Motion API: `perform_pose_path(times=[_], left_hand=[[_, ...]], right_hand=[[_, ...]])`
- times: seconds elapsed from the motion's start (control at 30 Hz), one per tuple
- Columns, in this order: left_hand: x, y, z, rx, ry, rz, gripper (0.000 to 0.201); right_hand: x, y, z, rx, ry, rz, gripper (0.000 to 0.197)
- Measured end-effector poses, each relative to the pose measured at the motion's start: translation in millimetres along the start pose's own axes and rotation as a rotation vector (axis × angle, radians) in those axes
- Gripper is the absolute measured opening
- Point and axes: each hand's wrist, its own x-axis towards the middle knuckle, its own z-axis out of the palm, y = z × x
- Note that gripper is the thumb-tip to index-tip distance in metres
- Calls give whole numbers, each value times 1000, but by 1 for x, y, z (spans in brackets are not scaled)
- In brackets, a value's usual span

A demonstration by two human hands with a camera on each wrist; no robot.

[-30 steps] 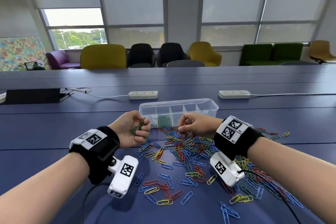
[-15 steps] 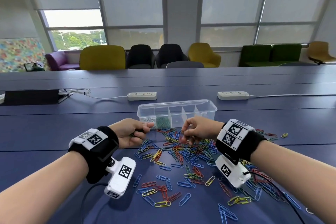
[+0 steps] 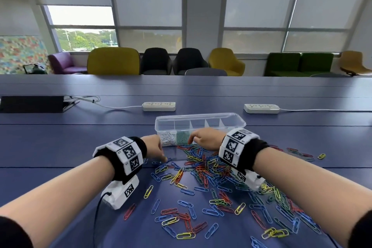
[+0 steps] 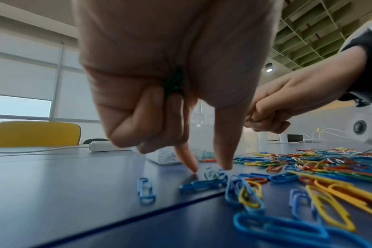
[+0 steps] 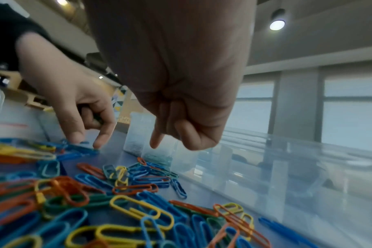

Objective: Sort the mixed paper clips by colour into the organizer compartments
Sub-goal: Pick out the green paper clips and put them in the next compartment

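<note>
Left hand (image 4: 170, 80): clenched round green clips (image 4: 174, 83), two fingers down at table (image 3: 60, 147) | Right hand (image 3: 205, 139): curled, contents indiscernible | Mixed clips (image 3: 211, 177): spread before organizer (image 3: 237, 125), touching it.

Each bare forearm wears a broad black fabric wristband (image 3: 254, 152) ringed with white blocks printed with black square tags (image 3: 128, 152). Under each wrist hangs a white camera box (image 3: 120, 193) bearing another tag; a thin black cable (image 3: 96, 217) trails from the left one.
</note>
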Motion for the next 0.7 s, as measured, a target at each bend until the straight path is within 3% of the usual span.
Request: perform_pose_path(times=[0.23, 0.33, 0.5, 0.7], left_hand=[[-6, 3, -1, -61, -47, 12, 25], [-8, -2, -7, -235, -55, 11, 17], [-13, -11, -12, -696, -109, 6, 29], [-24, -8, -8, -738, -79, -21, 25]], right_hand=[[29, -7, 12, -189, -23, 27, 38], [32, -7, 15, -164, 0, 21, 36], [27, -4, 20, -65, 4, -36, 26], [15, -2, 21, -28, 35, -79, 19]])
